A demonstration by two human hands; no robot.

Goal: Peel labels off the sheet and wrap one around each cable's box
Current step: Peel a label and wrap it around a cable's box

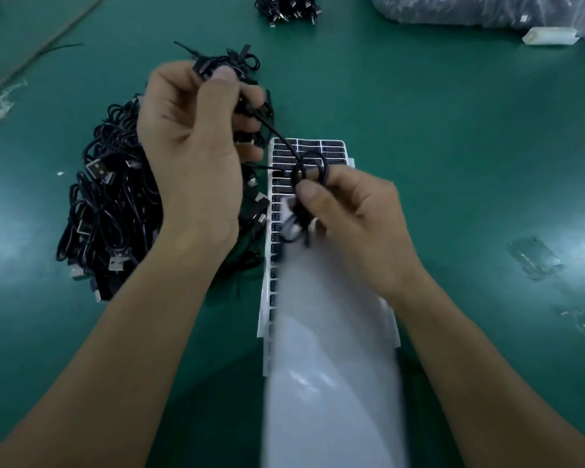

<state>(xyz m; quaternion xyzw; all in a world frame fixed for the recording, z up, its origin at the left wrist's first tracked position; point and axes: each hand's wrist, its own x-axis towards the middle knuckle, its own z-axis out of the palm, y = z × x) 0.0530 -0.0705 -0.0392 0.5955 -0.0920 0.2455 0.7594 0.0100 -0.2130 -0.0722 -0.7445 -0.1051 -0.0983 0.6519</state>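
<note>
Cable point(309, 168) pinched by right hand point(348, 211) fingers, bundle point(230, 60) gripped in left hand point(190, 146); label sheet point(318, 148) partly stripped, big cable pile point(108, 204) remaining.

Dim, motion-blurred, glare patches, wide-angle warp

Cable pile point(115, 204) left of label sheet point(304, 153); both on table point(453, 163); second cable bundle point(287, 8) behind.

table point(453, 163): green | cables point(108, 204): black, silver plugs | label sheet point(335, 366): white, black labels in rows
</note>
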